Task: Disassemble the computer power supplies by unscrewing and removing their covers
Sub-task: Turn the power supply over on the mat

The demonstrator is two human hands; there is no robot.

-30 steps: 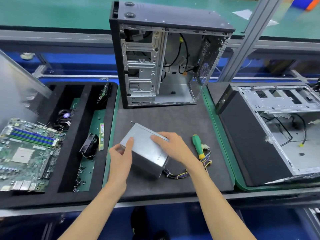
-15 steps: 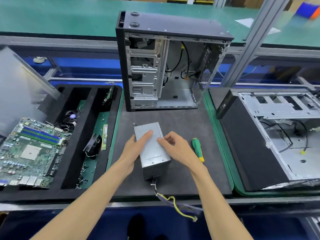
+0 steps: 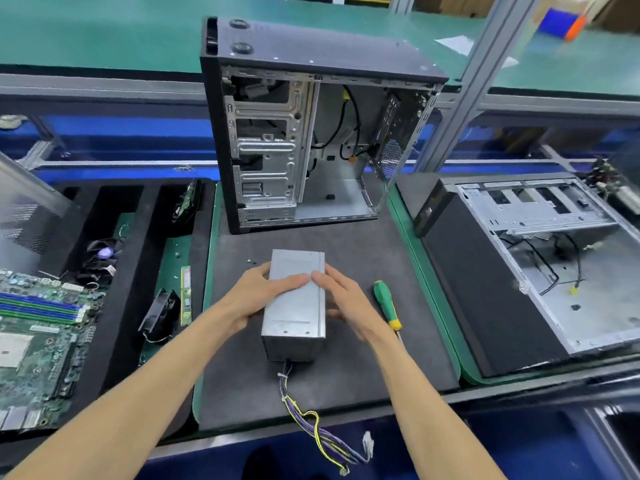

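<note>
While the power supply (image 3: 294, 306) rests lengthwise on the dark grey foam mat (image 3: 363, 244), both hands grip it from opposite sides. The left hand (image 3: 258, 296) wraps the unit's left side, with the fingers laid across the top cover and the thumb reaching along the left edge. The right hand (image 3: 346, 306) presses against the right side, fingers spread over the top right edge. The cover is still on the unit. A bundle of purple, yellow and black wires (image 3: 318, 427) exits the near end of the housing and trails over the front edge of the mat.

A green-handled screwdriver (image 3: 386, 303) with a yellow collar lies on the mat just beside the right hand, apart from the housing. Small screws (image 3: 251, 261) lie on the mat near the far left corner of the unit.

Behind the unit, an open tower case (image 3: 311, 133) stands upright at the far edge of the mat. A second case (image 3: 519, 265) lies on its side to the right. To the left, a black foam tray (image 3: 121, 237) holds a fan (image 3: 161, 315) and a memory module (image 3: 186, 296), and a motherboard (image 3: 38, 344) lies at the far left.
</note>
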